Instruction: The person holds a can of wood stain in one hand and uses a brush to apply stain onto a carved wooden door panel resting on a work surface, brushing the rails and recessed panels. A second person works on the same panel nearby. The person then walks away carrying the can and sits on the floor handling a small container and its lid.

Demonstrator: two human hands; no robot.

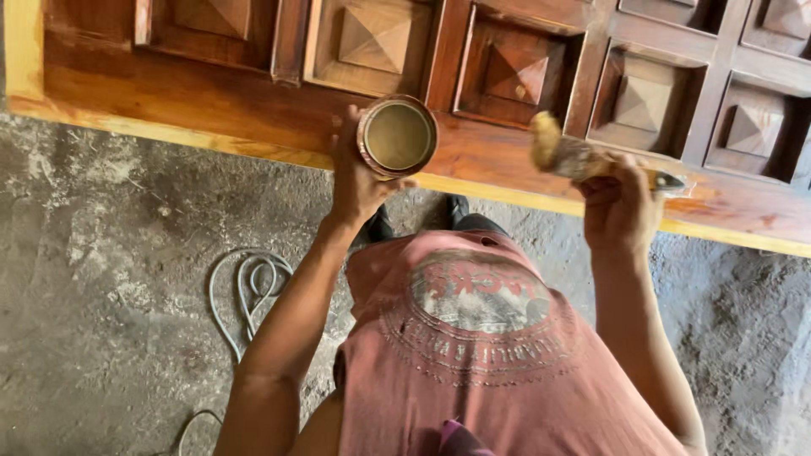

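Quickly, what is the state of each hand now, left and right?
Left hand: closed around a round tin can.
Right hand: closed on the handle of a paintbrush.

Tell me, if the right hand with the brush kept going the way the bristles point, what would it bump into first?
Probably the wooden door. The right hand holds the brush with its bristles aimed up-left, just above the door's flat rail. The tin can lies farther that way, but depth is hard to judge.
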